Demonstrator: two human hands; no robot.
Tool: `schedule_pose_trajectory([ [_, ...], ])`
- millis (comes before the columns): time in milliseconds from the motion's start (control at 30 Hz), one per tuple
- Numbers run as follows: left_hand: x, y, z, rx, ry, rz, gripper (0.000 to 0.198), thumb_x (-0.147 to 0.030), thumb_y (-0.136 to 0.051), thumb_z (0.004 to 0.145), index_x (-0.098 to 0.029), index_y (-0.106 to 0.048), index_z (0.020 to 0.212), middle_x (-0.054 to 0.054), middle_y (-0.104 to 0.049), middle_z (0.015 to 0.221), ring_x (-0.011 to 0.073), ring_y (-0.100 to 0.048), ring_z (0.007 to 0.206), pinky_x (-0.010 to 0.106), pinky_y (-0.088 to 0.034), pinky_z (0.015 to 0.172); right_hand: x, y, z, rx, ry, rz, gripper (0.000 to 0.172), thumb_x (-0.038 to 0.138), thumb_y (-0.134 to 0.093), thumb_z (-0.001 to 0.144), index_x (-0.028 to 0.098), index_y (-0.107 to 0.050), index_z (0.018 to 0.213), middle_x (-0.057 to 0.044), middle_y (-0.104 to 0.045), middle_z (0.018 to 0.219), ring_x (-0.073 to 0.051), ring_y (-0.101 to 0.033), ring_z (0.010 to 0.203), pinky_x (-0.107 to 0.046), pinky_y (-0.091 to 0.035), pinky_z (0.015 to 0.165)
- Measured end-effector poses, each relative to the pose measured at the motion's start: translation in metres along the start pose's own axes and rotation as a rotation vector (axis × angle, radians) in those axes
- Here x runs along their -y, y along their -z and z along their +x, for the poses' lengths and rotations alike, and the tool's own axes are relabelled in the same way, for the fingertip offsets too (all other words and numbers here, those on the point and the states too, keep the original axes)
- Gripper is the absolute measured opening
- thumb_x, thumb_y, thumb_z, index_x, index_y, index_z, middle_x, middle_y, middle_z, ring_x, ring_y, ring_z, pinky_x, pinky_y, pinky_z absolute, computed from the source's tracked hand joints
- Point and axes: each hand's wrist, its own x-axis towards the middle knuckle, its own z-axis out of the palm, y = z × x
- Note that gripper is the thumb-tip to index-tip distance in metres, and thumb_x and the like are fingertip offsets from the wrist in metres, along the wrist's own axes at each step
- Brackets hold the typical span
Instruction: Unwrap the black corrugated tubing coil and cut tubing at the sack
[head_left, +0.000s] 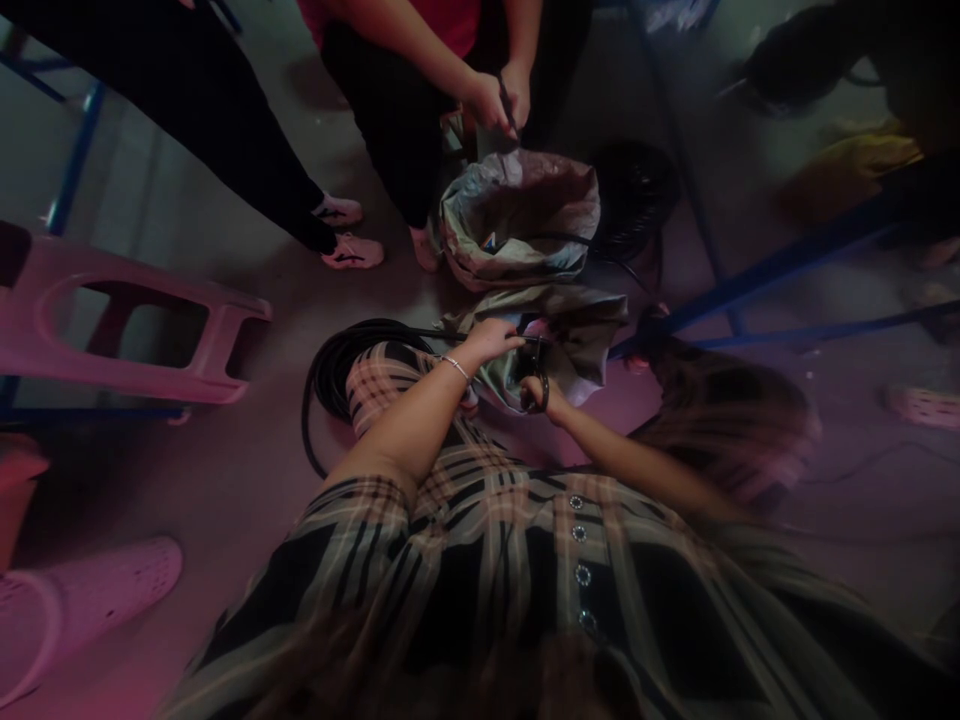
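My left hand [491,342], with a bracelet on its wrist, is closed on a thin black cable [420,332]. The cable runs from a coil [324,372] beside my left knee. In my right hand [551,398] is a pair of dark scissors [534,358], fingers wrapped round the handles. Their blades point up at the cable close to my left fingertips; whether they touch it is too dark to tell. Both hands are over an open woven sack [589,325] on the floor, its contents mostly hidden.
Across from me a person's hands [499,105] hold a dark tool over a second sack [457,250]. Another black coil [637,195] lies beside it. A pink stool [142,370] and pink basket [112,590] are at left. Blue metal bars [772,275] cross the right side.
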Motion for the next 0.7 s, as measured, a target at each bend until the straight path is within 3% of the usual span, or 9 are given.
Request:
schedule_pose_trajectory([
  [300, -0.001, 0.001, -0.002, 0.017, 0.021, -0.02, 0.035, -0.048, -0.063, 0.094, -0.021, -0.082, 0.106, 0.007, -0.078, 0.099, 0.0235, -0.067, 0.093, 0.029, -0.043, 0.074, -0.011, 0.002, 0.01, -0.018, 0.041, -0.052, 0.011, 0.032, -0.056, 0.077, 0.021, -0.057, 0.075, -0.002, -0.063, 0.056, -0.016, -0.059, 0.051, -0.024, -0.04, 0.045],
  [700, -0.008, 0.005, -0.007, 0.071, 0.062, -0.026, 0.037, -0.049, -0.062, 0.095, -0.021, -0.081, 0.109, 0.009, -0.077, 0.102, 0.0263, -0.067, 0.099, 0.031, -0.046, 0.081, 0.008, -0.001, -0.009, -0.007, 0.036, -0.027, 0.015, 0.034, -0.053, 0.07, 0.021, -0.055, 0.063, -0.002, -0.057, 0.047, -0.017, -0.057, 0.046, -0.025, -0.038, 0.044],
])
